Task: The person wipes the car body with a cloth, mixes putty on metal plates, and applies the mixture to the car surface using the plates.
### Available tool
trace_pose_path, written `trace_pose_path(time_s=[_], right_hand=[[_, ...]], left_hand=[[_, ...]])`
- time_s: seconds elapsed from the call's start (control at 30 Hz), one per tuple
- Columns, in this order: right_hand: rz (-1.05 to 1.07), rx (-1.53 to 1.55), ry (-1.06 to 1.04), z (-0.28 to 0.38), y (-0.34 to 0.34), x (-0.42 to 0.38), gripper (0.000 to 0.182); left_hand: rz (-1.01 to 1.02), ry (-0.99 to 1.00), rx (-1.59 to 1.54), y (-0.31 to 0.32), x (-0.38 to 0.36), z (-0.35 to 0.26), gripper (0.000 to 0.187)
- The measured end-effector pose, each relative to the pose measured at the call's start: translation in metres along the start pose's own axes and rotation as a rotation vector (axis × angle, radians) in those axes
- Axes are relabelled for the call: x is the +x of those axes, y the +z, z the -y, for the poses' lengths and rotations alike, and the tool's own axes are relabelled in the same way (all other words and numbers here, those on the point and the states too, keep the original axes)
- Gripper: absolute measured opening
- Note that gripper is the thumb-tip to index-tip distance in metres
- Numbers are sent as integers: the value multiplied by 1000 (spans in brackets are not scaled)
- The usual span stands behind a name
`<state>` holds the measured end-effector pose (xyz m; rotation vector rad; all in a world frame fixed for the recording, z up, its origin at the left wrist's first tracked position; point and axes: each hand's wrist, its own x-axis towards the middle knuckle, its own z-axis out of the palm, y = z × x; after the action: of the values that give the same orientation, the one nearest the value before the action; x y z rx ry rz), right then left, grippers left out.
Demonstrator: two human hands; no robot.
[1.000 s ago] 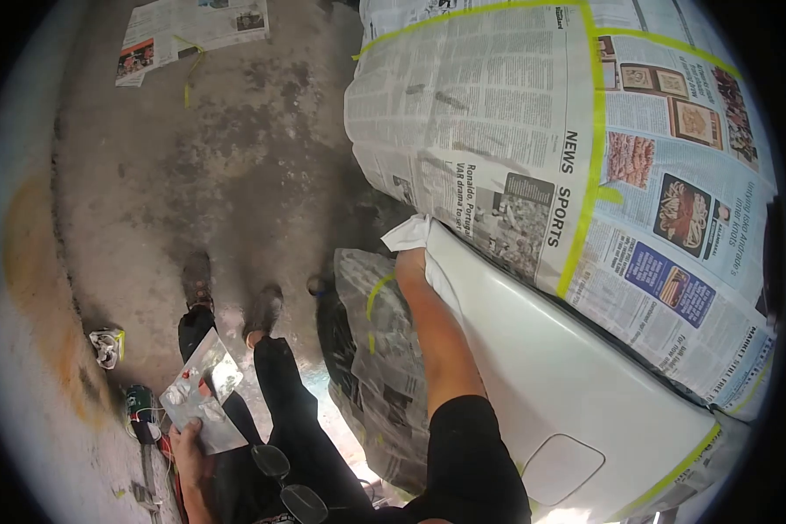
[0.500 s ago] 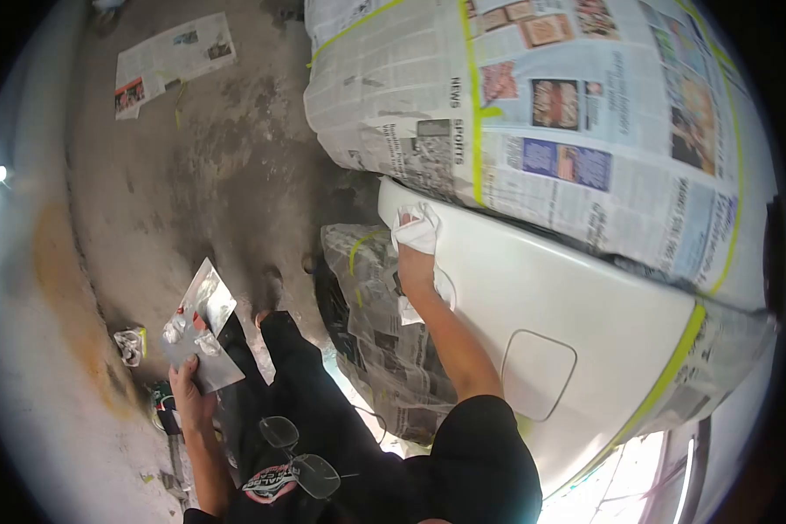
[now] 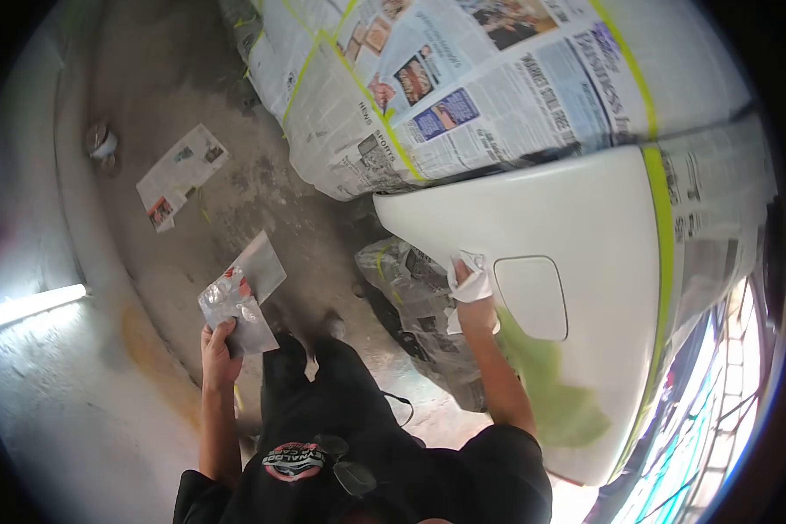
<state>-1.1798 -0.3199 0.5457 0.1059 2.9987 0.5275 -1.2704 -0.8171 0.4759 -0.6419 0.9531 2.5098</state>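
My left hand [image 3: 221,354] grips a flat grey sheet [image 3: 255,325] by its lower edge. Whitish lumps and a small red item lie on the sheet, though I cannot make out what they are. In my right hand [image 3: 473,306] is a bunched white cloth [image 3: 472,281], pressed at the left edge of a white car panel [image 3: 598,210]. Just right of the cloth is the closed fuel door [image 3: 531,297]. Below it, a yellow-green patch [image 3: 550,380] covers part of the panel.
Newspaper [image 3: 498,79] held by yellow-green tape covers the car above the panel. The wheel area has a wrinkled paper-and-plastic cover [image 3: 441,349]. A loose newspaper sheet [image 3: 179,170] and a white container [image 3: 102,140] are on the floor. A lit tube lamp [image 3: 31,307] is at left.
My right hand has moved with the cloth from the panel's upper left corner down toward the fuel door. The view has turned, and the yellow-green patch shows now. The left hand still holds the sheet.
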Motion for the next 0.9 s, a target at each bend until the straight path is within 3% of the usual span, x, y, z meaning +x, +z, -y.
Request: trace_pose_path(time_s=[0.07,0.13,0.2,0.27,0.33,0.4,0.47,0.53,0.63,0.8,0.9], right_hand=[[-38,281,195,-7,9,-29,55],[-102,260,286,-13,18,-71,52],[-169,-61,281,-5,21,-110,51],[74,96,524,27,-21,-132,54],[242,369,760,57,-63,-155,54],[117,562,820,86,-12,-208,54],[13,817,869,129,82,-276,54],[436,1449,1143,181,73,-305,51],[557,1919,883,267,98,-362,40],[540,1855,724,343,72,-370,30],[353,1696,767,374,47,-354,22]], left_hand=[[58,-9,12,10,5,-10,21],[92,-28,38,19,4,-15,21],[151,-61,113,19,11,-18,24],[214,-77,176,12,19,-20,29],[221,-105,192,19,10,-21,26],[221,-144,190,34,8,-25,23],[223,-162,213,37,5,-28,24],[240,-173,240,35,-2,-31,24],[258,-159,278,30,-24,-34,25],[253,-254,335,31,-53,-32,24],[316,-398,382,33,-41,-21,22]])
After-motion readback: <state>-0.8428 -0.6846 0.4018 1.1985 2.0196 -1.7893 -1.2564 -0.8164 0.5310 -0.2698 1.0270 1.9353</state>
